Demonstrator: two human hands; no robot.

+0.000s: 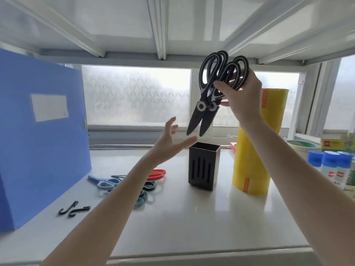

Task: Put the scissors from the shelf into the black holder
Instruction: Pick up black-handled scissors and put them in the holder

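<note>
Holding two black scissors (211,89) by the handles, tips down, above the black holder (204,166), the right hand (240,96) grips them while the left hand (169,144) hovers open just left. The insertion step looks under way — next, lower the tips straight into the opening.

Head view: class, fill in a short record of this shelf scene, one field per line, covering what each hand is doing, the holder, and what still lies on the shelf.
right hand: raised, grip closed on two black scissors, blades pointing down
left hand: open, empty, fingers spread beside the holder's top
black holder: upright on the shelf, nothing showing above its rim
scissors position: above the holder, tips not yet inside
scissors on shelf: blue pair, red-handled pair, teal pairs
beside holder: yellow tape rolls, stacked on its right
</note>
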